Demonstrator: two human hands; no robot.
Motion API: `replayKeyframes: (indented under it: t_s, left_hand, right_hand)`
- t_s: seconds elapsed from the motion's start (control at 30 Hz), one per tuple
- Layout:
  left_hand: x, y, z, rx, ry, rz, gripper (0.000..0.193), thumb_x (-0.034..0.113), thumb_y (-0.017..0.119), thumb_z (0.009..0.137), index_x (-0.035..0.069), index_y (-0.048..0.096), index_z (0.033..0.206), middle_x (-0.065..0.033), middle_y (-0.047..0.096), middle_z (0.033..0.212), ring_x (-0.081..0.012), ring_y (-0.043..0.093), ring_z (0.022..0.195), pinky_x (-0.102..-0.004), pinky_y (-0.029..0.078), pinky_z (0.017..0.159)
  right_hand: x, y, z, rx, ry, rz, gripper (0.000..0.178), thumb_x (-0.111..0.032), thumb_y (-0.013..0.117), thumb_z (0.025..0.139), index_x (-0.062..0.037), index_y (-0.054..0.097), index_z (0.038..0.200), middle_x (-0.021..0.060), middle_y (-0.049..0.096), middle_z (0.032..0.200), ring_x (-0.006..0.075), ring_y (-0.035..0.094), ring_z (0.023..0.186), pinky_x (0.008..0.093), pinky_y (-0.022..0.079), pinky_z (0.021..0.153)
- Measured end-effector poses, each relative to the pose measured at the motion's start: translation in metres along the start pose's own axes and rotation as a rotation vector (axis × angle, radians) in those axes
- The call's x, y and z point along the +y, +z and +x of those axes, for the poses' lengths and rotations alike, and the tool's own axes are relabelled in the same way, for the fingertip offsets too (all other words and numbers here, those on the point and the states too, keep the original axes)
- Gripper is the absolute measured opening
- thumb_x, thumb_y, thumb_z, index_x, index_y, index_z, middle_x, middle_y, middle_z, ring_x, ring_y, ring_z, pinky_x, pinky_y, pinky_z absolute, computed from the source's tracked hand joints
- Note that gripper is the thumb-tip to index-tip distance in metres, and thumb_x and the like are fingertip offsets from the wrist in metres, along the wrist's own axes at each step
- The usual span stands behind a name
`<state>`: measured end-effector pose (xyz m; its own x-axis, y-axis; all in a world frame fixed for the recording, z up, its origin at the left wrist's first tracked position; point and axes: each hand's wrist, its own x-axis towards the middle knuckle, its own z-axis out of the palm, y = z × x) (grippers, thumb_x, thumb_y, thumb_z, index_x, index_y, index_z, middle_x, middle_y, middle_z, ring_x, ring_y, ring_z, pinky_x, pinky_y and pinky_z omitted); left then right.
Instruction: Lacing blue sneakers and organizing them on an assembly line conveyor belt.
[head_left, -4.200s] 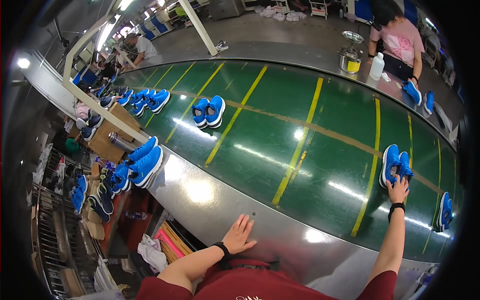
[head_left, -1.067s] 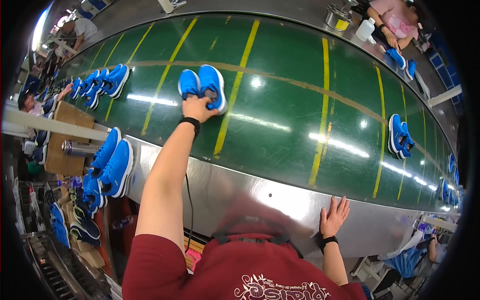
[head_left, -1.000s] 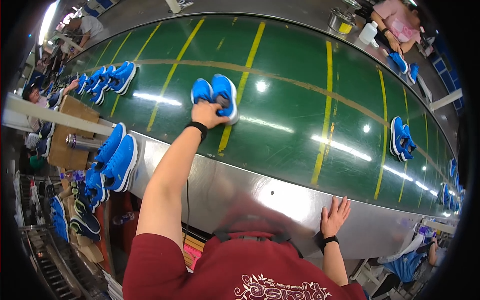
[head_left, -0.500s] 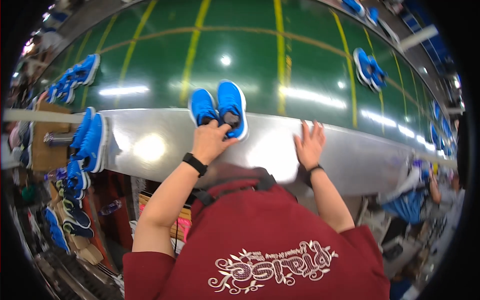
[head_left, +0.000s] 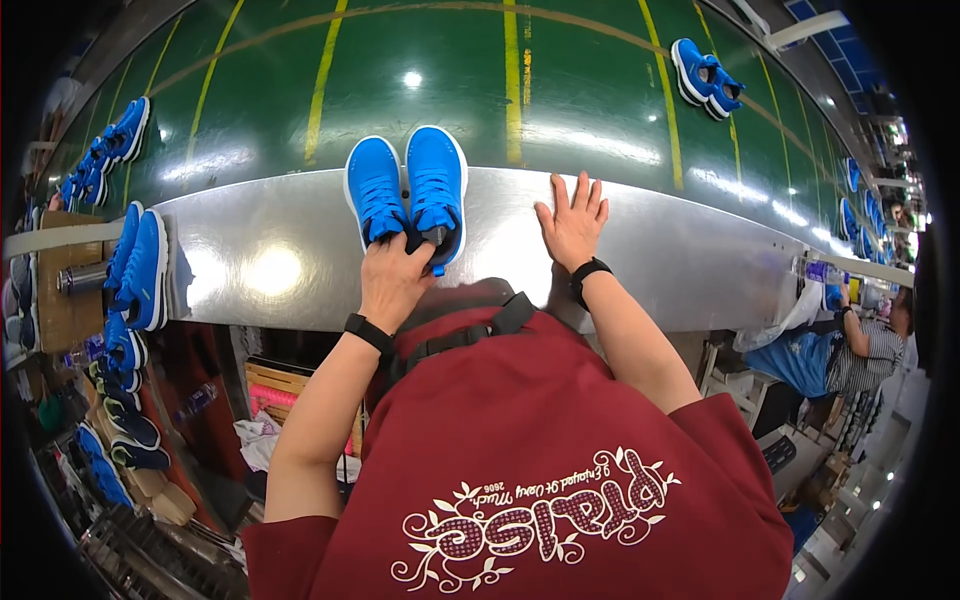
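A pair of blue sneakers with white soles stands side by side, toes pointing away from me: the left sneaker (head_left: 376,185) and the right sneaker (head_left: 436,172). Their toes reach over the green surface, while the heels are above the metal ledge (head_left: 330,225). My left hand (head_left: 392,285) is closed at the heel ends, its fingers hooked into the shoe openings; the fingertips are hidden inside. Dark material shows within the right shoe's opening. To the right, my right hand (head_left: 574,225) is open with fingers spread, flat by the ledge's far edge and holding nothing.
Across the far side runs a green conveyor belt (head_left: 440,105) with yellow lines. Another blue pair (head_left: 706,80) lies on it at the right. More blue sneakers (head_left: 143,265) hang at the left beside a cardboard box (head_left: 62,290). A person (head_left: 850,345) sits at the far right.
The view has shifted, and the pair now sits straighter and more evenly aligned, with my left hand still at the heels. My right hand's fingers have spread wider, a little closer to the shoes.
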<state>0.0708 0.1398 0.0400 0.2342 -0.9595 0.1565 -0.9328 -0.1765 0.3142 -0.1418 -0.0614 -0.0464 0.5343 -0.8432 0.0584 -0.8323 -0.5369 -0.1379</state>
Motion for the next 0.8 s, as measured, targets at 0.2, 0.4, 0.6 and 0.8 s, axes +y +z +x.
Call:
replayKeyframes:
  t_s: [0.2,0.4,0.6,0.8]
  left_hand:
    - [-0.004,-0.004,0.006,0.037,0.040,-0.012,0.032,0.032,0.080,0.062,0.016,0.066,0.087,-0.0092,0.053,0.080,-0.0308,0.054,0.074,-0.0399,0.043,0.064]
    - [-0.017,-0.005,0.016,0.057,0.139,-0.048,0.037,0.038,0.080,0.060,0.014,0.065,0.084,-0.0085,0.053,0.075,-0.0286,0.054,0.068,-0.0384,0.044,0.061]
    - [-0.029,-0.004,0.015,0.064,0.182,-0.073,0.043,0.041,0.079,0.063,0.017,0.068,0.096,-0.0079,0.053,0.073,-0.0278,0.055,0.064,-0.0374,0.045,0.059]
    - [-0.043,-0.030,0.004,-0.077,0.078,-0.116,0.045,0.040,0.071,0.077,0.020,0.063,0.117,-0.0074,0.053,0.069,-0.0255,0.057,0.061,-0.0375,0.046,0.057]
  right_hand:
    - [-0.003,0.000,0.002,0.002,-0.002,-0.020,0.056,-0.051,0.043,0.093,-0.0228,0.037,0.141,0.0247,0.023,0.149,0.0458,0.013,0.139,0.0601,0.011,0.109]
    - [-0.002,0.004,0.003,0.008,-0.004,-0.042,0.057,-0.052,0.043,0.093,-0.0234,0.036,0.141,0.0232,0.024,0.149,0.0454,0.014,0.139,0.0593,0.012,0.109]
    - [-0.019,-0.027,0.020,-0.297,0.125,0.163,0.056,-0.051,0.045,0.092,-0.0185,0.043,0.138,0.0250,0.037,0.141,0.0449,0.026,0.135,0.0562,0.020,0.108]
    - [-0.127,-0.098,0.008,-0.619,-0.043,0.883,0.085,-0.041,0.069,0.079,0.0032,0.031,0.140,0.0320,0.044,0.134,0.0382,0.048,0.123,0.0390,0.038,0.103]
